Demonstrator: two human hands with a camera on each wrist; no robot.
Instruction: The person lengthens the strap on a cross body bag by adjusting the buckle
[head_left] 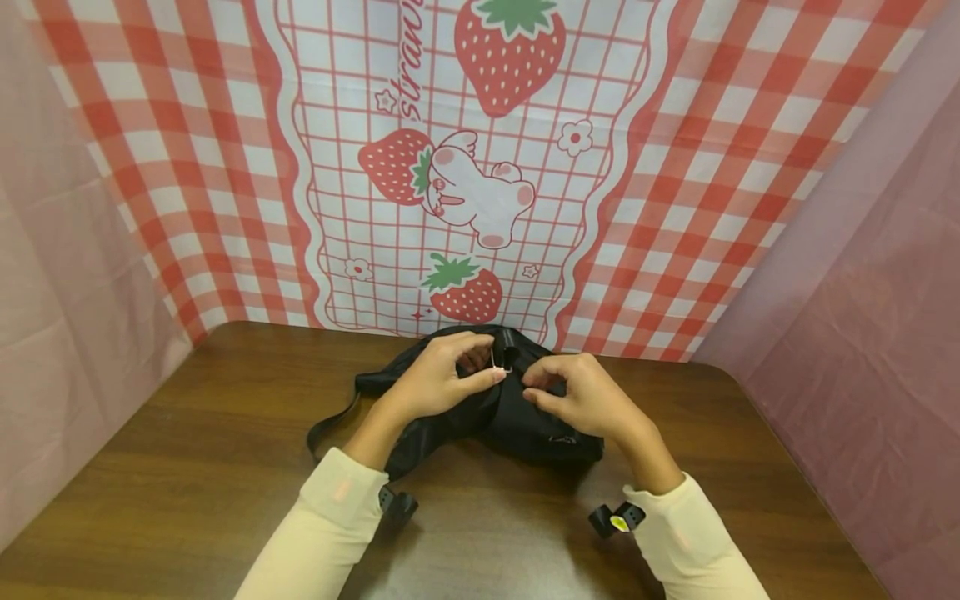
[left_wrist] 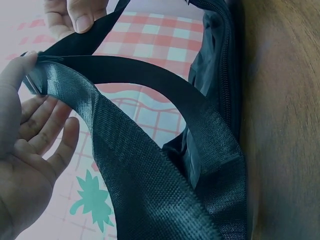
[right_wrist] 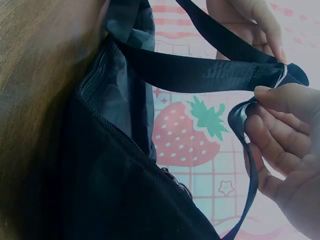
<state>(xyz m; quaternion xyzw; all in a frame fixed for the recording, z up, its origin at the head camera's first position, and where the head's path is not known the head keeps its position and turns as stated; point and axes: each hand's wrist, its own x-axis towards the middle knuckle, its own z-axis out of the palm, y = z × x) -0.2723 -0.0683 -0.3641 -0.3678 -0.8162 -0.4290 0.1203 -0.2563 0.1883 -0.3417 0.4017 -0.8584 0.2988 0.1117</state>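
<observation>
A black bag (head_left: pixel 543 429) with webbing straps lies on the wooden table. My left hand (head_left: pixel 442 379) pinches a black strap (left_wrist: pixel 140 150) between thumb and fingertips, beside a thin shiny strap buckle (left_wrist: pixel 34 85). To its right, my right hand (head_left: pixel 581 392) pinches the strap's narrower end, which hangs as a strip (right_wrist: pixel 250 170) below the fingers in the right wrist view. Both hands are raised above the bag, close together. The bag's zipper (right_wrist: pixel 135 135) is partly open, showing the grey lining (right_wrist: pixel 120 100).
Behind the bag hangs a red-and-white checked cloth (head_left: pixel 210 167) with strawberry prints. Pink fabric covers the left and right sides (head_left: pixel 847 317). A loose strap loop (head_left: pixel 330 427) trails on the wooden table (head_left: pixel 217 467), left of the bag.
</observation>
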